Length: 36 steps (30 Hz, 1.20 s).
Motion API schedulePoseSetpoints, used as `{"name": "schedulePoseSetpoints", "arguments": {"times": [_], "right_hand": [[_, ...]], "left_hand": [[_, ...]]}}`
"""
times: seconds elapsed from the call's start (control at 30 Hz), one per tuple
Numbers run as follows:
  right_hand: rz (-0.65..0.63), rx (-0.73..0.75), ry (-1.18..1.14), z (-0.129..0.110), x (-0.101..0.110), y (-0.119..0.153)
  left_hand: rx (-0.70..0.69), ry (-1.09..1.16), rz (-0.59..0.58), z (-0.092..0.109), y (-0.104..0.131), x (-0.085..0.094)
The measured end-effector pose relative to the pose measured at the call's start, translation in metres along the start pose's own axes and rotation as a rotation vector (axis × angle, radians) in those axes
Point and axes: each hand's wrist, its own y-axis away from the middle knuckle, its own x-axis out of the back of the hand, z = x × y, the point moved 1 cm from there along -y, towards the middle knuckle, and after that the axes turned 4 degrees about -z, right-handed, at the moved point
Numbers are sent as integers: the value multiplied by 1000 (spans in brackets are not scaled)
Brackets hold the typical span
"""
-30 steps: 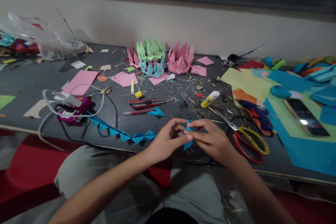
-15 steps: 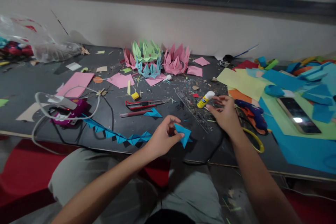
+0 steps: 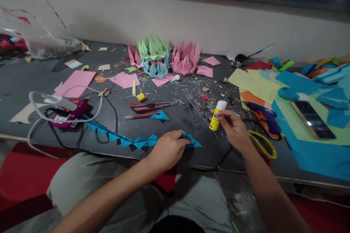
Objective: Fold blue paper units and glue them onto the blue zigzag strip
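Note:
A chain of folded blue paper (image 3: 125,141) runs along the table's front edge. My left hand (image 3: 171,148) is closed on the folded paper at the chain's right end, pressing it near the tabletop. A yellow glue stick with a white top (image 3: 216,120) is pinched in my right hand (image 3: 232,128), raised slightly over the clear ruler (image 3: 198,111). One loose blue folded piece (image 3: 161,115) lies beside a pen (image 3: 139,116) and a red box cutter (image 3: 149,107). The yellow cap (image 3: 140,97) rests behind them.
Pink, green and blue paper crowns (image 3: 153,49) stand at the back. On the left are a purple device (image 3: 69,114) and looping cables. A blue glue gun (image 3: 266,120), yellow-handled scissors (image 3: 264,143), a phone (image 3: 312,119) and coloured sheets (image 3: 314,158) occupy the right.
My right hand has taken hold of the glue stick and moved it slightly toward me. My left hand has lowered the blue folded piece to the chain's end.

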Motion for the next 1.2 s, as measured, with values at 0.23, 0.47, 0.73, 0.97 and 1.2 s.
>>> {"name": "schedulePoseSetpoints", "arguments": {"times": [0.23,0.47,0.73,0.97,1.2], "right_hand": [[-86,-133,-293,-7,-12,35],[-104,11,309,-8,-31,43],[-171,185,533,-5,-38,38],[-152,151,582,0,-34,41],[-156,194,592,-3,-36,40]], "left_hand": [[-13,-224,13,8,2,-11],[36,-209,49,7,0,-15],[66,-153,26,6,-1,-14],[60,-145,33,6,-1,-15],[56,-152,-1,5,-4,-12]]}}
